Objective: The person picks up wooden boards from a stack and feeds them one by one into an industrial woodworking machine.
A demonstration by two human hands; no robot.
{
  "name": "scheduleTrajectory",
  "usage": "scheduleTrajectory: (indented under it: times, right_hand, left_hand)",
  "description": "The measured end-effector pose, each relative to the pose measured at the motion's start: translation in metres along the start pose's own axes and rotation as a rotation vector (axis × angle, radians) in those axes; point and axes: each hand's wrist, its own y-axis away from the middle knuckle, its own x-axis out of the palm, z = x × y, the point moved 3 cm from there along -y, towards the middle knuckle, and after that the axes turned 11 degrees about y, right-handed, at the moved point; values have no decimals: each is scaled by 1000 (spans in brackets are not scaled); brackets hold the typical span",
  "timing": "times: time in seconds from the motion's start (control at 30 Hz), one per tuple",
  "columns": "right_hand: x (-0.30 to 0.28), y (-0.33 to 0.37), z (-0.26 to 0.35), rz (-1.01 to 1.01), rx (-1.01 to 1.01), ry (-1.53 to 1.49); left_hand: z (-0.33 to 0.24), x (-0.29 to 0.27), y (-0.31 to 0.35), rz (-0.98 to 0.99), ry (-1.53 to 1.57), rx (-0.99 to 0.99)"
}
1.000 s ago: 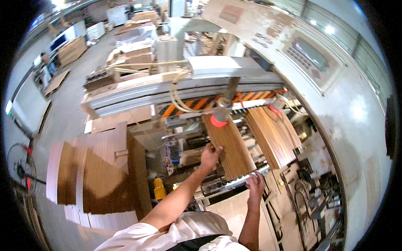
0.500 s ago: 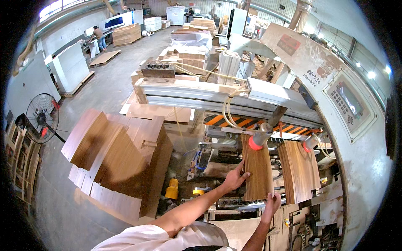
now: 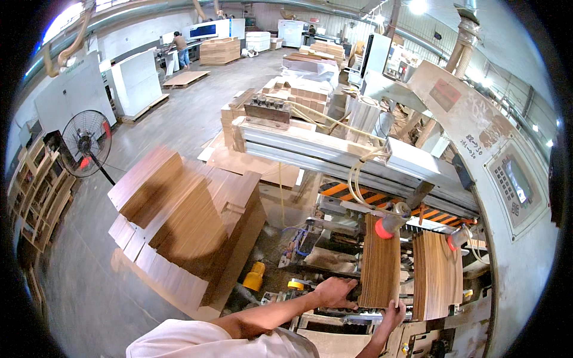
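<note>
A stack of brown wood-grain panels [image 3: 380, 265] lies on the machine bed, its far end under a red-tipped clamp cylinder [image 3: 391, 223]. My left hand [image 3: 336, 292] is at the stack's left edge, near its front corner, with thumb and fingers apart. The tips of its fingers are partly lost against the dark machine parts. At the near right corner of the same stack, my right hand [image 3: 393, 315] has its thumb and a finger around the corner. A second panel stack [image 3: 437, 274] sits to the right, below another red-tipped cylinder [image 3: 459, 237].
A large pile of panels [image 3: 185, 221] stands to my left. The machine's beam [image 3: 334, 156] crosses ahead, with a control panel [image 3: 514, 182] on the right. A yellow foot-pedal-like part [image 3: 253, 276] is low down. A black fan [image 3: 86, 143] stands far left.
My left hand has slid along the stack's left edge toward its near corner. The right hand stays at the near right corner. The whole view has shifted, moving the scene rightward.
</note>
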Motion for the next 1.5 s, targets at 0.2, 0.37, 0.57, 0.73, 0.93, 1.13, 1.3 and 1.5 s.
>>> scheduleTrajectory:
  times: [0.2,0.37,0.57,0.73,0.93,1.13,1.3,1.5]
  right_hand:
    - [5,4,-1,-80,20,7]
    - [6,7,2,-6,3,-11]
    - [5,7,-3,13,45,11]
    - [6,6,-6,20,53,4]
    - [5,4,-6,-28,31,32]
    - [8,-1,-19,-118,-26,-9]
    - [8,-12,-41,-22,-38,13]
    - [7,-9,-37,-42,-36,34]
  left_hand:
    - [5,12,-4,-177,-25,146]
    - [11,18,-4,-162,-8,122]
    - [9,11,-2,-165,-4,62]
    - [10,11,-1,-155,13,58]
    - [14,17,-4,-168,6,103]
    - [12,16,-2,-142,7,81]
    - [4,8,0,-135,0,79]
    - [6,11,-1,-156,19,105]
